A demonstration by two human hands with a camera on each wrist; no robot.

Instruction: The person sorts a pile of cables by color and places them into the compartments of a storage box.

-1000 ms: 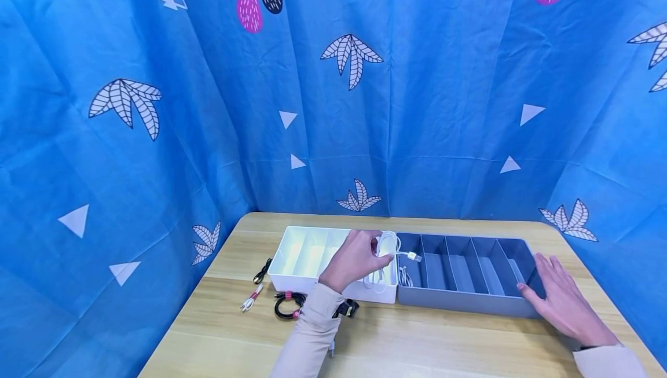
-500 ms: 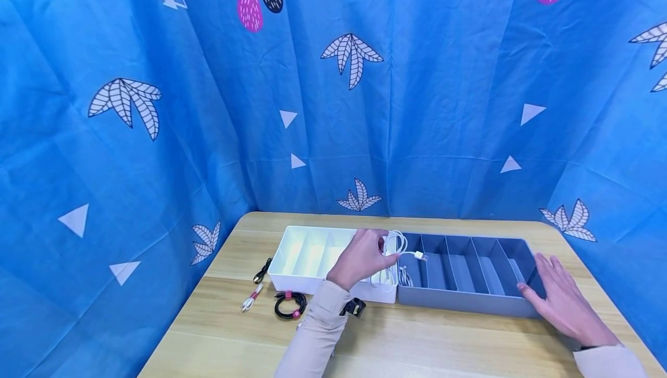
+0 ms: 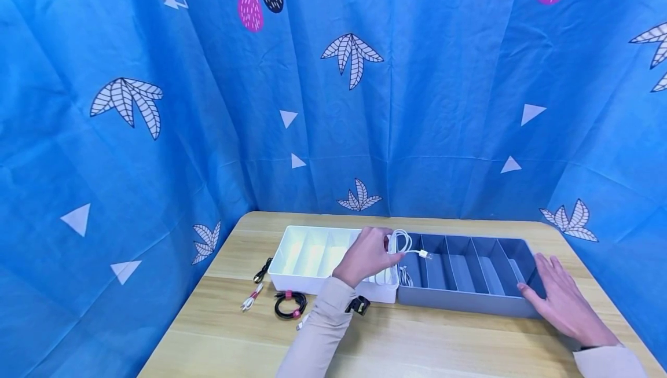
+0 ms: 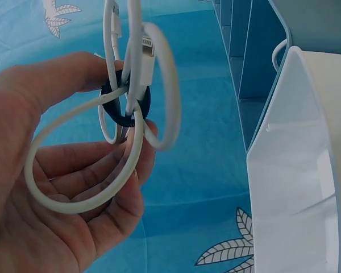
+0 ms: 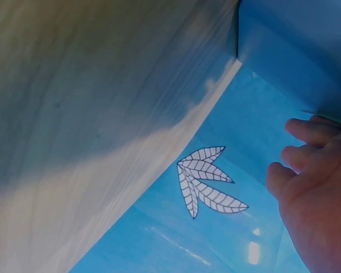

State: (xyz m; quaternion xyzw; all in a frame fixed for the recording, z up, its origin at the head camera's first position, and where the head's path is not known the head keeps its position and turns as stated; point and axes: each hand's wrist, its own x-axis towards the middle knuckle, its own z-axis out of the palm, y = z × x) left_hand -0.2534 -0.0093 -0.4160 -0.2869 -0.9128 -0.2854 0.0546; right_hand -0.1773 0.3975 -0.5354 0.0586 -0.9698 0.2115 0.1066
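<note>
My left hand [image 3: 367, 256] pinches a coiled white USB cable [image 3: 401, 241] between thumb and fingers, over the seam where the white box [image 3: 298, 283] meets the grey box [image 3: 469, 301]. A dark tie [image 4: 110, 107] wraps the coil in the left wrist view, and a flat metal plug [image 4: 148, 56] sticks up beside it. In the head view, another plug end points right over the grey box's leftmost compartment, where a bundled cable [image 3: 405, 277] lies. My right hand [image 3: 568, 303] rests against the grey box's right end, thumb at its front rim and fingers along the side.
Left of the white box lie a small black cable [image 3: 260, 275] and a white cable with a red band [image 3: 252, 297]. In front of it sits a black coil [image 3: 278, 308] with pink ties. A white plug [image 3: 301, 323] shows beside my left sleeve. Dividers split both boxes.
My left hand has moved a little to the right with the white cable, bringing its plug further over the grey box. The right hand has stayed in place.
</note>
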